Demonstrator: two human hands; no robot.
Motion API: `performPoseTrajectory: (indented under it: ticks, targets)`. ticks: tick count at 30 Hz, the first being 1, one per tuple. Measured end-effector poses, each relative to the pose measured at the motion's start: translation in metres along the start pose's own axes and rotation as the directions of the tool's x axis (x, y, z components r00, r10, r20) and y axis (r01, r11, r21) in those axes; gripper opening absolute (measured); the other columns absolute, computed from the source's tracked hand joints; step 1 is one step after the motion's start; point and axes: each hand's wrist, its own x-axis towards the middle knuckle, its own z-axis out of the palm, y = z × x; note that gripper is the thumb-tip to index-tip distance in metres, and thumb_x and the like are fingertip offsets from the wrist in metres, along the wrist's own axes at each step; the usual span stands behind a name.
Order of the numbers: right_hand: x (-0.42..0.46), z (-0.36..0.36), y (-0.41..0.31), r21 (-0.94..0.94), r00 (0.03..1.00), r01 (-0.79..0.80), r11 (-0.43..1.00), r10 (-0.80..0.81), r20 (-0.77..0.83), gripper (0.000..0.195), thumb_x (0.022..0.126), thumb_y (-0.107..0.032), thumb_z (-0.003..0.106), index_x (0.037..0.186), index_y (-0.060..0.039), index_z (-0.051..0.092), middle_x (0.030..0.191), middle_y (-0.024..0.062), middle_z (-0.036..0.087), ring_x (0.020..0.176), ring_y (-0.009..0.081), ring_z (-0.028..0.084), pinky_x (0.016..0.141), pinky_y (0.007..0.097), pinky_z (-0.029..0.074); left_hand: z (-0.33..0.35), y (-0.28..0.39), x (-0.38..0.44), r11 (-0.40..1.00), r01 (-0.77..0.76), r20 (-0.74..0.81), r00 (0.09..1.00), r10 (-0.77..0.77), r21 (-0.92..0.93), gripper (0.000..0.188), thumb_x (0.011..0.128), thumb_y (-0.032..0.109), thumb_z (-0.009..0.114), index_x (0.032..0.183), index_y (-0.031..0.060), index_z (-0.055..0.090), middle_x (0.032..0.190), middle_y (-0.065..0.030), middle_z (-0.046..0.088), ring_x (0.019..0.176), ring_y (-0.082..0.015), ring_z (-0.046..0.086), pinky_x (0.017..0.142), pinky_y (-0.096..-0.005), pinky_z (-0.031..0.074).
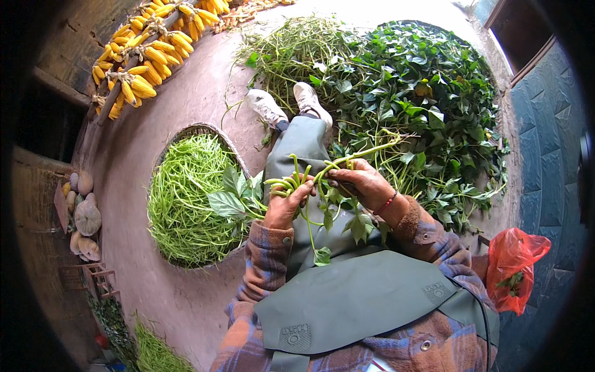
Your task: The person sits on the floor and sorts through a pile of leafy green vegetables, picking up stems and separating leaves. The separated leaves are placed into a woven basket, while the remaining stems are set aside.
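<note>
My left hand (287, 203) grips a small bunch of green leaf stalks, with several broad leaves (231, 199) sticking out behind it on the left. Close to its right, my right hand (362, 182) is closed on a leafy green vine (372, 149), which runs up to the right. Some thin stalks and leaves (322, 256) dangle between and below the hands, over the grey-green apron on my lap. A woven basket (224, 135) heaped with cut green stalks (190, 200) stands at my left. Ahead and to the right lies a large pile of leafy vines (418, 93).
Yellow corn cobs (151, 69) hang on a pole at the upper left. Pumpkins (87, 217) and a small wooden stool (100, 280) are by the left wall. More stalks (160, 346) lie at the lower left. A red plastic bag (513, 265) is at my right.
</note>
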Motion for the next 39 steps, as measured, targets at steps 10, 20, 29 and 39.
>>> performPoseTrajectory:
  ticks: [10,20,29,39]
  targets:
    - [-0.005,-0.006,0.000,-0.041,0.990,0.074,0.996,-0.069,0.122,0.021,0.091,-0.019,0.063,0.102,-0.0021,0.068,0.075,-0.0034,0.060,0.060,0.0032,0.050,0.051,0.0177,0.036,0.001,0.002,-0.002,1.000,-0.023,0.011,1.000,0.023,-0.019,0.017,0.087,0.014,0.067,0.101,0.0053,0.066,0.077,0.0021,0.064,0.061,-0.0014,0.047,0.056,-0.0167,0.036]
    - [-0.004,0.002,0.002,-0.138,0.997,0.070,0.988,-0.071,-0.001,0.020,0.096,-0.022,0.057,0.097,-0.0039,0.066,0.069,-0.0065,0.052,0.057,0.0025,0.042,0.049,0.0194,0.031,0.000,0.002,-0.002,0.997,-0.022,-0.003,1.000,0.022,-0.070,0.017,0.085,0.010,0.068,0.101,0.0038,0.066,0.078,0.0003,0.063,0.060,-0.0023,0.048,0.054,-0.0163,0.037]
    - [-0.004,-0.001,0.010,0.047,0.998,0.060,0.997,-0.060,0.014,0.016,0.095,-0.022,0.060,0.099,-0.0070,0.063,0.072,-0.0060,0.055,0.058,0.0022,0.045,0.049,0.0189,0.034,0.002,0.002,-0.001,0.995,-0.047,-0.033,0.998,0.044,-0.093,0.017,0.086,0.012,0.069,0.101,0.0038,0.065,0.078,-0.0004,0.064,0.060,-0.0023,0.049,0.054,-0.0169,0.038]
    - [-0.008,0.021,0.005,0.165,0.991,0.136,0.977,-0.133,-0.027,0.015,0.091,-0.017,0.064,0.100,-0.0047,0.066,0.084,0.0034,0.067,0.059,0.0048,0.053,0.049,0.0189,0.039,0.009,0.002,-0.002,0.991,-0.046,0.013,0.999,0.048,-0.124,0.017,0.085,0.012,0.072,0.099,0.0051,0.065,0.077,0.0021,0.063,0.059,-0.0035,0.049,0.052,-0.0193,0.037]
